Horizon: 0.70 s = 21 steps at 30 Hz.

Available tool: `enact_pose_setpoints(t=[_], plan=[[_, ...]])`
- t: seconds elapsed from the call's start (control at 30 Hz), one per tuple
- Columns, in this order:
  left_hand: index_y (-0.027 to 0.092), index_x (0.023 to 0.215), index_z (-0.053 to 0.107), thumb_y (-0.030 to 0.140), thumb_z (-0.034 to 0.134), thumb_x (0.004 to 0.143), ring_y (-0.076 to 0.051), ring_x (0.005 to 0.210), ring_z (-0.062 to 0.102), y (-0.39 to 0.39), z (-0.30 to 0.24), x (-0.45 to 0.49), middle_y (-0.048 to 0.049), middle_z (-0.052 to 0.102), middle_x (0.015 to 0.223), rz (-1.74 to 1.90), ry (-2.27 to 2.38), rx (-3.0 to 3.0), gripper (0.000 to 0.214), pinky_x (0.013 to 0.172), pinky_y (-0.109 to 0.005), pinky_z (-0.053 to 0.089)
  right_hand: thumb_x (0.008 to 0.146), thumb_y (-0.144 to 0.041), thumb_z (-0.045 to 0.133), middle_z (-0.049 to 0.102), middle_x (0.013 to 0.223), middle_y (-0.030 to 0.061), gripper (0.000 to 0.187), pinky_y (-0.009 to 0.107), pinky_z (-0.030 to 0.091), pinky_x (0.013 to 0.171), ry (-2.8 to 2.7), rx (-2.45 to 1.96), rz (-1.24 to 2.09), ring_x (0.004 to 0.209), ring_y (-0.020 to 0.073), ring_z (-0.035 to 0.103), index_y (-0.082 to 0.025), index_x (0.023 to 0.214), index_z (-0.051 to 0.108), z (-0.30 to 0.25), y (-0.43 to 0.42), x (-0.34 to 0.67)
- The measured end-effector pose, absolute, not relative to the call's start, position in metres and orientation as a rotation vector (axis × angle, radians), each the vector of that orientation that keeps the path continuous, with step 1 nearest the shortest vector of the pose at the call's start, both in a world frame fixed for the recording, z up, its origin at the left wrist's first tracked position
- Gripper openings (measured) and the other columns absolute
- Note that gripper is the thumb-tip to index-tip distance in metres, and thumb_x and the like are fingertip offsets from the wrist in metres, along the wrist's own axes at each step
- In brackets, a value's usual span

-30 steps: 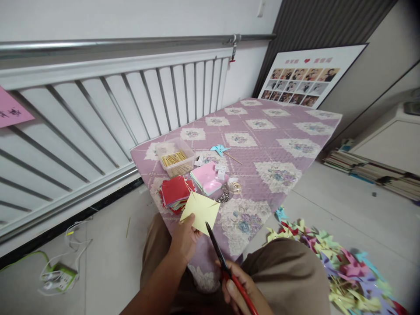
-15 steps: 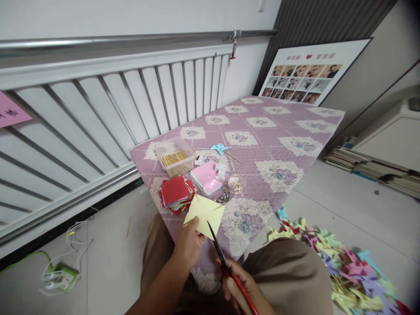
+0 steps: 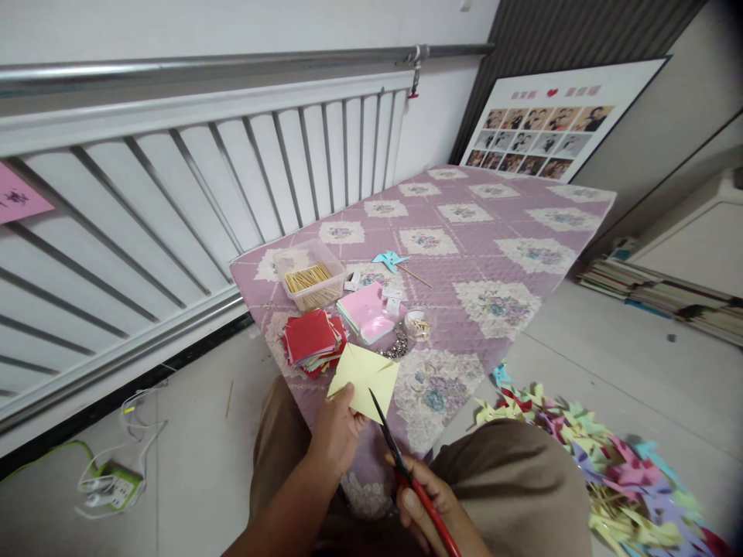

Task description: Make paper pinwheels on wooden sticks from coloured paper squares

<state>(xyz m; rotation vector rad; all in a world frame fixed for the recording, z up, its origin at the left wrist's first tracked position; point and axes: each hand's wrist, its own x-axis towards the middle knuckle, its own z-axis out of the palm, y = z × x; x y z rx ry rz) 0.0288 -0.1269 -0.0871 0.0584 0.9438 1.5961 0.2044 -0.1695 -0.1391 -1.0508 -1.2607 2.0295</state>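
My left hand (image 3: 341,422) pinches a pale yellow paper square (image 3: 363,379) by its lower left edge, thumb on top. Cuts show at some of the paper's corners. In my right hand (image 3: 426,499) are scissors (image 3: 390,437) with dark blades and red handles. Their blades lie at the lower right corner of the paper, pointing toward its middle. A stack of red and other coloured paper (image 3: 313,340) is just beyond my left hand. Behind the yellow square lie pink sheets (image 3: 365,309), a small round container (image 3: 416,325) and a heap of small shiny metal pieces (image 3: 398,343).
A clear plastic box (image 3: 313,290) of thin wooden sticks and a blue paper pinwheel (image 3: 392,261) are on the flowered tablecloth (image 3: 464,255). Many coloured pinwheels (image 3: 627,480) lie on the floor at right. A power strip (image 3: 119,487) with cables is at left, below a radiator (image 3: 232,162).
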Motion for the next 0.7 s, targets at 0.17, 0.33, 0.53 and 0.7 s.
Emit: enact_pose_setpoints(t=[0.17, 0.33, 0.53, 0.7], plan=[[0.015, 0.097, 0.068, 0.03, 0.075, 0.07, -0.017, 0.078, 0.067, -0.1268, -0.088, 0.0301, -0.0078, 0.073, 0.095, 1.6, 0.952, 0.06, 0.033, 0.064, -0.024, 0.05, 0.081, -0.065, 0.056, 0.046, 0.06, -0.005, 0.064, 0.019, 0.023, 0.041, -1.39, -1.055, 2.01, 0.044, 0.0063, 0.03, -0.019, 0.125, 0.053, -0.1336, -0.1679, 0.2042], [0.014, 0.096, 0.068, 0.032, 0.074, 0.071, -0.017, 0.078, 0.067, -0.1268, -0.0909, 0.031, -0.0086, 0.073, 0.096, 1.601, 0.962, 0.076, 0.032, 0.065, -0.025, 0.05, 0.082, -0.065, 0.055, 0.045, 0.06, -0.005, 0.065, 0.019, 0.024, 0.043, -1.4, -1.012, 1.998, 0.048, 0.0075, 0.032, -0.017, 0.126, 0.052, -0.1368, -0.1666, 0.2049], [0.013, 0.101, 0.067, 0.031, 0.073, 0.072, -0.019, 0.084, 0.068, -0.1269, -0.0891, 0.0318, -0.0106, 0.072, 0.1, 1.611, 0.906, 0.074, 0.035, 0.068, -0.026, 0.052, 0.08, -0.069, 0.052, 0.044, 0.058, -0.005, 0.068, 0.017, 0.022, 0.039, -1.415, -1.043, 1.984, 0.044, 0.0065, 0.03, -0.017, 0.125, 0.055, -0.1351, -0.1653, 0.2035], [0.013, 0.1, 0.068, 0.031, 0.074, 0.072, -0.02, 0.085, 0.068, -0.1274, -0.0875, 0.0311, -0.0103, 0.073, 0.1, 1.593, 0.92, 0.063, 0.034, 0.07, -0.027, 0.053, 0.079, -0.069, 0.054, 0.045, 0.059, -0.0042, 0.07, 0.017, 0.02, 0.036, -1.425, -1.079, 1.988, 0.041, 0.0051, 0.028, -0.017, 0.126, 0.055, -0.1285, -0.1646, 0.2035]])
